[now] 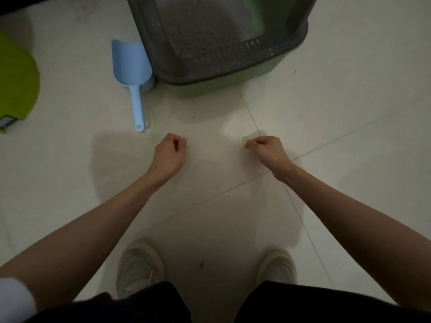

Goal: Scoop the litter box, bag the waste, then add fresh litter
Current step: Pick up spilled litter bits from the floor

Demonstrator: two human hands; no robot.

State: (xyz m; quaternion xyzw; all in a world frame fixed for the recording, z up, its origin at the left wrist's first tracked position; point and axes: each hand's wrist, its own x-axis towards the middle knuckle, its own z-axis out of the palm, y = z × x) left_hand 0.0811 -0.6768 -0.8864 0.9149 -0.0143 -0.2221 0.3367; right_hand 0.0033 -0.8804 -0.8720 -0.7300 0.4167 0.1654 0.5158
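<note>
Head view, looking down at a pale tiled floor [326,127]. Person stands with both forearms extended forward over the tiles, feet in light shoes [140,269] at the lower edge, dark trousers below.

Left hand [169,153]: fingers curled into a loose fist, grasping nothing, held above bare floor. Right hand [265,149]: likewise clenched loosely, thumb against curled fingers, no object in it. The two hands are apart, roughly level with each other, neither touching any item.

Litter box [224,50]: at top centre, green lower tub with a dark grey upper frame and a slotted grey ledge along the near rim. Grainy brownish litter [198,36] visible inside; a shadow covers part of it.

Scoop [131,73]: light blue, lying flat on the floor just left of the litter box, bowl end pointing away from the person, handle toward the left hand, hanging hole at the handle tip. Its bowl sits right beside the box's near-left corner; contact cannot be determined.

Green object [16,82]: at the left edge, partly cut off, identity unclear.
</note>
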